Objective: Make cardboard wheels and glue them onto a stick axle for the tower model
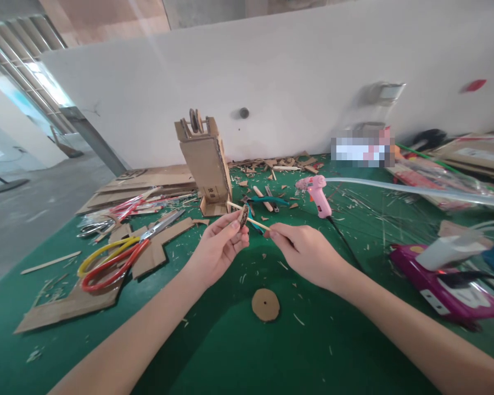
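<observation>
My left hand is closed on a small cardboard wheel, seen nearly edge-on. Through that wheel runs a thin wooden stick, its far end poking out to the left. The fingers of my right hand pinch the stick's right end. Below the hands, a flat cardboard disc with a small centre hole lies on the green table. Behind my left hand stands a tall cardboard structure, with cardboard discs on a stick across its top.
Scissors with yellow and red handles lie on cardboard pieces at left. A pink glue gun stands at right with its cord and a long glue stick. Farther right sits a magenta power strip. Cardboard scraps litter the back.
</observation>
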Demonstrator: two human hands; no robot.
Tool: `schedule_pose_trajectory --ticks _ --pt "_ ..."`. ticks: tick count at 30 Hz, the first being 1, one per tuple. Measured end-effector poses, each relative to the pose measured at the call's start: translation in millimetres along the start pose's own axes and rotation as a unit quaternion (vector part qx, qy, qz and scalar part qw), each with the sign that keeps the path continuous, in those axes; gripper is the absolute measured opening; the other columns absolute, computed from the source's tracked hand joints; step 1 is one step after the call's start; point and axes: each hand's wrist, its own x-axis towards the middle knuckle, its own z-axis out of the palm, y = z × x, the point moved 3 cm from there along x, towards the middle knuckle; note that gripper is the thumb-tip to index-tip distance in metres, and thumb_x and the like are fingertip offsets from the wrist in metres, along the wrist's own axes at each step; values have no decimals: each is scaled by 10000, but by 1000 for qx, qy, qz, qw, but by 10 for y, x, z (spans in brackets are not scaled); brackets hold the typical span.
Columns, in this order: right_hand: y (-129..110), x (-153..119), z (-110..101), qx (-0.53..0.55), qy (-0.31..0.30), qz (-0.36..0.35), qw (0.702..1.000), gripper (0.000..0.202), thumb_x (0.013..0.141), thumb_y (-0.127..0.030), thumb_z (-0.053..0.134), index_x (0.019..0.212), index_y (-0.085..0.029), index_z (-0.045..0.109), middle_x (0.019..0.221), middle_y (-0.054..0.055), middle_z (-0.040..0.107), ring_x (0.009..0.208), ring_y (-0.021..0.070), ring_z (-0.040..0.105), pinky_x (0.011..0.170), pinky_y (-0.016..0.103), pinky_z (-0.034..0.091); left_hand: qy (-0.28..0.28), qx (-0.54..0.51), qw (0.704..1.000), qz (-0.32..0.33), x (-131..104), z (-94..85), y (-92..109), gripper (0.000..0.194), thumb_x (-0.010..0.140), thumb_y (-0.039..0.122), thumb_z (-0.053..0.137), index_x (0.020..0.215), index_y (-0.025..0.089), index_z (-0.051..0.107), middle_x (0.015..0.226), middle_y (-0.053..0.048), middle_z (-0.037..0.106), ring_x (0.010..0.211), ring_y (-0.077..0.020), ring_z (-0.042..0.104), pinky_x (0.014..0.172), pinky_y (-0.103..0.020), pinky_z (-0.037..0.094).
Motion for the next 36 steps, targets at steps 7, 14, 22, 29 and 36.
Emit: schedule_pose_trajectory --ticks 7,14,22,29,36 --pt "24 37 1 192 -80 11 978 315 967 -349 378 886 -193 639 641 -26 497 550 102 400 532 243 301 -6 13 1000 12 -38 55 37 220 724 151 733 941 132 703 657 -10 666 561 -79 615 554 -171 539" --pt "15 12 35 354 -196 30 914 313 971 -405 371 927 -178 582 549 -80 292 477 92 272 457 238 232 -24 24 999 -11 -64 82 78 222 730 148 711 951 134 691 637 -5 651 539 -83 604 544 -183 536" --pt "-194 -8 40 349 -37 -16 936 256 947 -381 436 1156 -233 420 717 -47 411 596 119 365 543 267 320 -33 54 997 39 -68 179 208 346 727 122 683 1065 196 658 700 24 631 585 -77 594 564 -187 518" --pt "-333 170 36 400 9 -49 915 279 948 -425 425 1148 -231 445 708 -37 408 623 132 373 561 274 317 -59 154 981 100 20 337 547 209 748 212 709 947 158 678 588 22 611 511 -71 558 534 -190 483" --pt "-279 504 132 463 116 -94 873 398 924 -609 332 991 -229 427 716 -33 347 616 134 321 550 267 299 -65 226 963 131 229 591 768 252 740 246 729 963 140 681 665 -12 663 537 -90 599 563 -228 512"
